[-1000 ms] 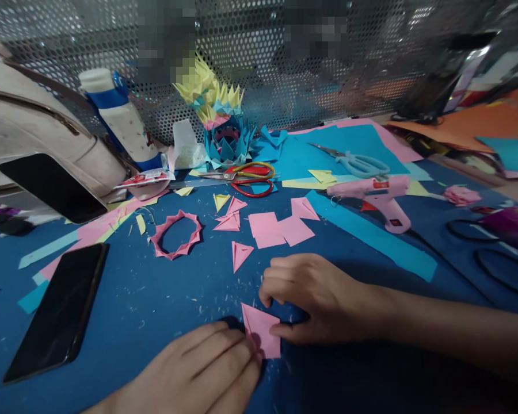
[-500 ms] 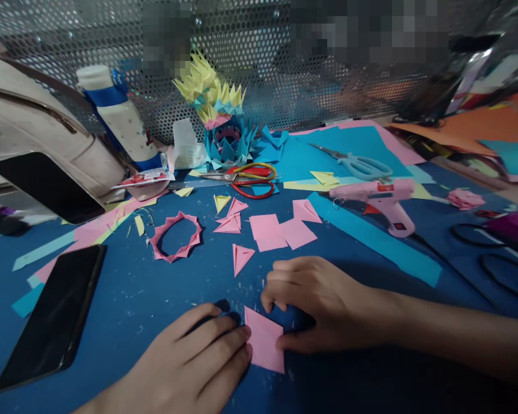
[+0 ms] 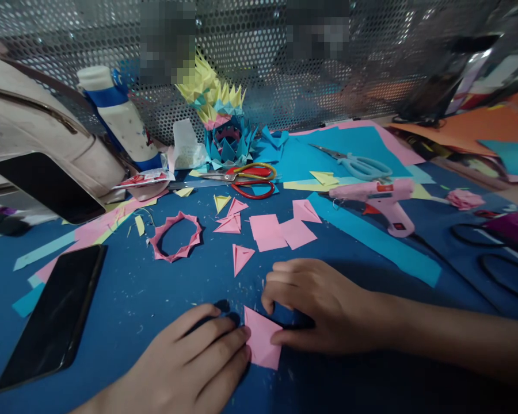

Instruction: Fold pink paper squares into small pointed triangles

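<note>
Pink folded paper square (image 3: pixel 263 339) flat on blue tabletop (image 3: pixel 129 299), left hand (image 3: pixel 198 351) fingers spread along one edge, seemingly steadying it, right hand (image 3: pixel 315 305) half-curled, thumb on opposite edge, probably controlling a fold

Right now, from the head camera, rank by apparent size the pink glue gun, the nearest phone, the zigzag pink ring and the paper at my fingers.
Largest to smallest:
1. Nearest phone
2. Glue gun
3. Zigzag ring and pink paper, too alike to rank

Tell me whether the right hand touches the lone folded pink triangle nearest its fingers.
Apart. The head view shows a strip of blue table between the right hand and the pink triangle.
</note>
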Available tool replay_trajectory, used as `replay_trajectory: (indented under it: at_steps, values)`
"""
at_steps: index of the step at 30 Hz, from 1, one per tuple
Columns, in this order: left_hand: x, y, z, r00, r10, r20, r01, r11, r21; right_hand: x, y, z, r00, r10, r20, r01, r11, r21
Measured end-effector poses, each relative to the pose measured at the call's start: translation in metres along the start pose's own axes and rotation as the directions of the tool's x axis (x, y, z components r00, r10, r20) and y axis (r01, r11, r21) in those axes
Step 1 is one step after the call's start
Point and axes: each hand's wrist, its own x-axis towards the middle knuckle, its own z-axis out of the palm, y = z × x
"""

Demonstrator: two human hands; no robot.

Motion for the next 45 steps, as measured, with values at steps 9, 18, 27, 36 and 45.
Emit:
replay_trajectory:
  at_steps: [9,18,27,36,45]
  values:
    - [0.001,0.000,-0.004,1.000,0.017,0.009,-0.017,1.000,-0.002,0.004,-0.009,0.000,0.998,0.056,0.039,-0.055,0.998,-0.030]
    - [0.003,0.002,-0.001,0.998,-0.002,0.056,0.000,1.000,0.028,0.005,-0.002,-0.004,0.989,0.144,-0.016,-0.144,0.989,0.030]
    - [0.006,0.001,-0.002,0.992,-0.119,0.034,0.120,0.993,-0.020,0.004,-0.001,0.000,0.991,0.119,-0.064,-0.119,0.993,0.007]
    - [0.004,-0.003,0.003,0.992,-0.089,0.091,0.088,0.996,0.018,0.002,0.004,-0.002,0.996,-0.067,-0.061,0.065,0.997,-0.046]
    - [0.005,-0.003,-0.002,0.994,-0.024,0.111,0.017,0.998,0.058,0.001,0.009,-0.014,0.981,-0.191,0.043,0.195,0.974,-0.116]
